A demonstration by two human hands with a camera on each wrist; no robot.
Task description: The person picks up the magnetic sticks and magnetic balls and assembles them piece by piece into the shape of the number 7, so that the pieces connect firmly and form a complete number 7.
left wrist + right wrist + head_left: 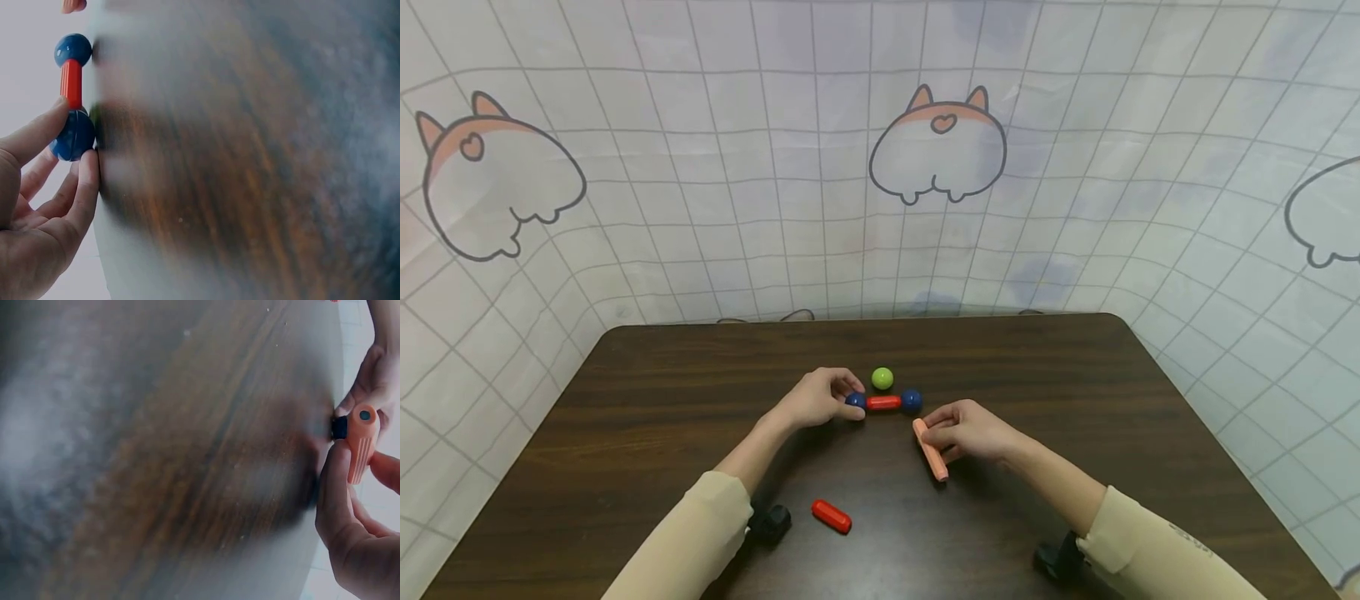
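White gridded cloth (820, 242) is hanging behind the dark surface (685, 375), its cartoon animal rumps (937, 154) facing me and its lines bending where it is curving round both sides. Thin cords (797, 315) are peeking up along the far edge. A green ball (882, 378) is sitting just beyond the joined piece, and a loose red rod (831, 517) is lying nearer the person, between two pale sleeves (688, 533) and their black wrist devices (770, 525). From the right wrist, the orange rod (931, 450) is standing in the way of most of that joined piece.

Near the middle of the surface, the joined piece is forming a dumbbell: a short red bar (883, 402) is bridging two dark blue balls (912, 401). The left hand (816, 402) is gripping its left ball, thumb and fingers closing round it. Just right of the dumbbell, the right hand (973, 432) is pinching the orange rod between thumb and fingers, holding it aslant.

Both balls are gleaming smoothly; the bar and the orange rod are showing fine lengthwise ridges, and the rod's end is revealing a round dark inset. Wood grain is streaking the surface.
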